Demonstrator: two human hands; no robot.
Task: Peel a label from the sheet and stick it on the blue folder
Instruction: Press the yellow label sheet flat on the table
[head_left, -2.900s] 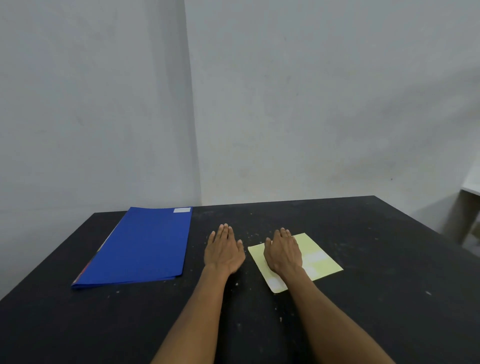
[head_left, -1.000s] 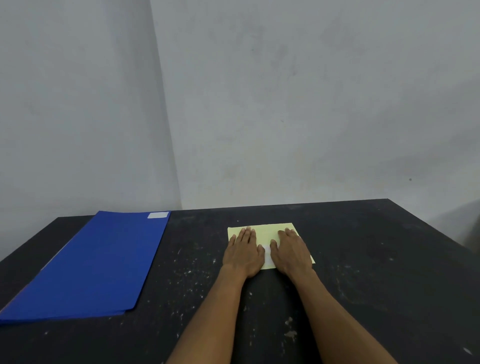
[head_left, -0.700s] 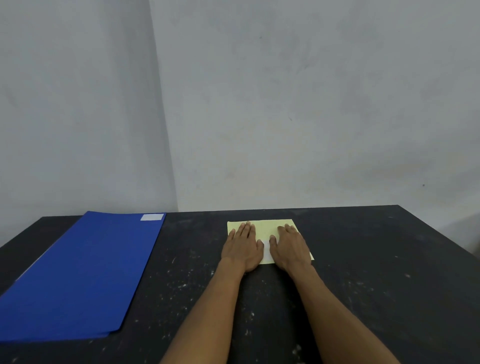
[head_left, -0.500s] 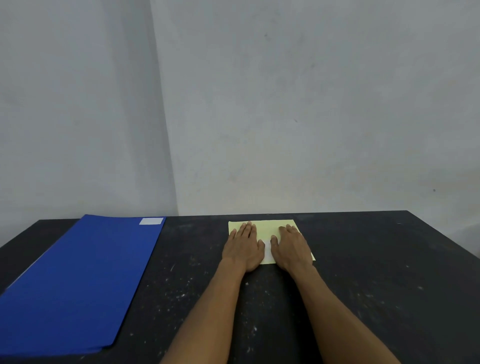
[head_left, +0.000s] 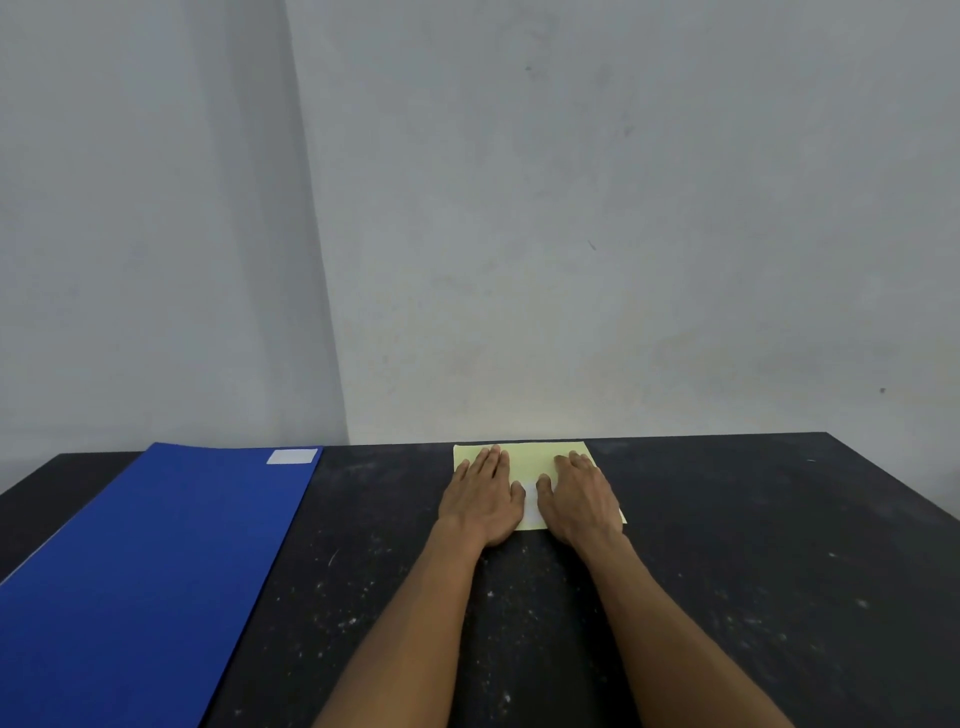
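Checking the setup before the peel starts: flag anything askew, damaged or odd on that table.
Nothing looks damaged or spilled. The yellow label sheet lies square under the left hand and right hand. The blue folder already bears a white label at its far corner. The black table is speckled.

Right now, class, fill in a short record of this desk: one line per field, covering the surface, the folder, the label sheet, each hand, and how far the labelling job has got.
surface: black table, speckled with pale marks
folder: blue folder, flat at the table's left, one white label at its far right corner
sheet: yellow label sheet, flat near the far edge
left hand: left hand palm down on the sheet, fingers flat
right hand: right hand palm down on the sheet, fingers flat
progress: no label lifted yet
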